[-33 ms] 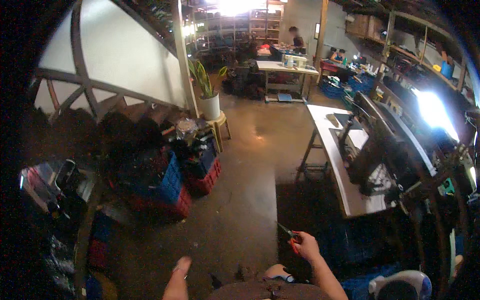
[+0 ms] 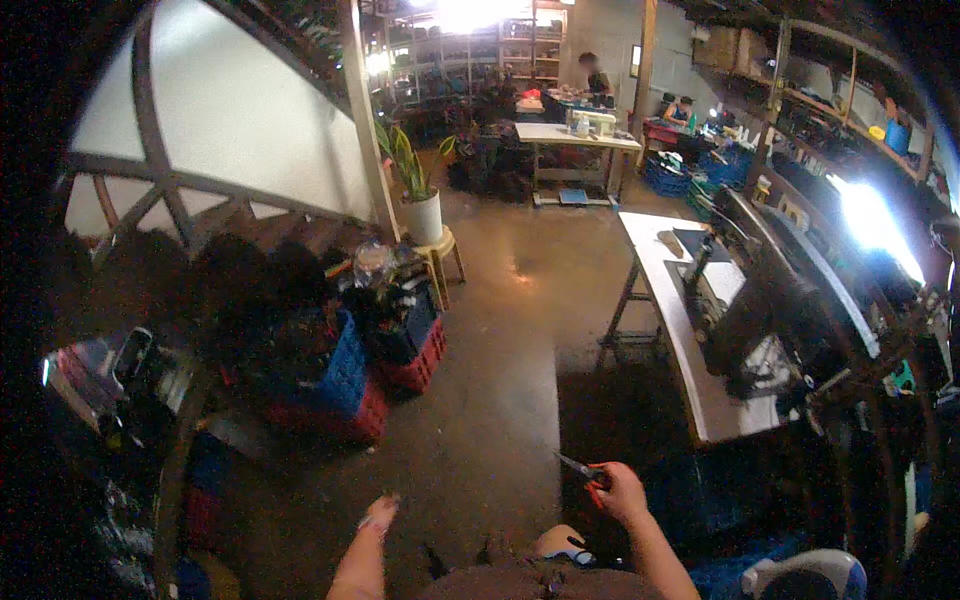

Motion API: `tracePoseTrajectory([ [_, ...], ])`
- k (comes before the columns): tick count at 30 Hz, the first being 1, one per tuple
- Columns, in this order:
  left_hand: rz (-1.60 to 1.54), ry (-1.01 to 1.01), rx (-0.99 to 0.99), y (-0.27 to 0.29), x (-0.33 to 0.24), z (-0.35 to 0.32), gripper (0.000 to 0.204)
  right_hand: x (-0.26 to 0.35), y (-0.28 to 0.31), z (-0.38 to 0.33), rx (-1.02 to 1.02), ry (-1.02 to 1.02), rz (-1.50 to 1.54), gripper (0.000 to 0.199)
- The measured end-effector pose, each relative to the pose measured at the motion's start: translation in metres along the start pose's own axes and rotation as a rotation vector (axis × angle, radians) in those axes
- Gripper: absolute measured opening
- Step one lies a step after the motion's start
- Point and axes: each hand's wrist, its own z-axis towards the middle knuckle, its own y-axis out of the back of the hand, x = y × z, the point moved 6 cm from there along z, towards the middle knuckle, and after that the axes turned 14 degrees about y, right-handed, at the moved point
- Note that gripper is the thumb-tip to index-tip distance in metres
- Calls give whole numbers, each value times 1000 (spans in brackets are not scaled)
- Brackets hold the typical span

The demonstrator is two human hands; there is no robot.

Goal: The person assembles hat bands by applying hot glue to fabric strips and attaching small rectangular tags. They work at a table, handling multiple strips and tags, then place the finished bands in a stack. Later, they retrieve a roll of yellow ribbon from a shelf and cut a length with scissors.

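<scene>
My right hand point(image 2: 622, 490) is closed around the orange-red handles of a pair of scissors point(image 2: 575, 464). Their blades point forward and to the left, above the floor. Low in the view, my left hand point(image 2: 378, 515) hangs over the brown floor, apart from the scissors. Its fingers are blurred, so their pose is unclear. Nearest to the right hand stands a white-topped sewing table point(image 2: 672, 345) with a dark sewing machine point(image 2: 745, 335) on it.
Blue and red crates point(image 2: 345, 375) filled with dark items stand at left. Behind them a potted plant point(image 2: 423, 215) rests on a stool. Another worktable point(image 2: 560, 133) stands farther back, with two people beyond. A white chair back point(image 2: 805, 565) is at lower right.
My left hand has moved slightly forward and to the right. The scissors stay in my right hand. The whole view has shifted a little.
</scene>
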Motion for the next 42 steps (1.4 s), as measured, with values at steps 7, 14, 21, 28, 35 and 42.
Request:
tracePoseTrajectory([
  [7, 103, -783, 125, -117, -423, 143, 38, -134, 19, 196, -7, -79, 58, 35],
  [14, 945, -387, 478, -175, -419, 269, 48, -248, 47, 448, -77, 71, 102, 36],
  [21, 366, 456, 145, -36, -421, 403, 49, -343, 18, 669, 33, 161, 148, 36],
  [28, 863, -200, 57, -91, -888, 600, 43, -475, 3, 780, 49, -391, 308, 42],
  [35, 763, -1003, 264, -323, -1358, 594, 37, -605, 54, 821, -230, -659, 78, 38],
  [42, 950, -1050, 483, -531, -1430, 627, 35, -723, 113, 926, -314, -645, 21, 30],
])
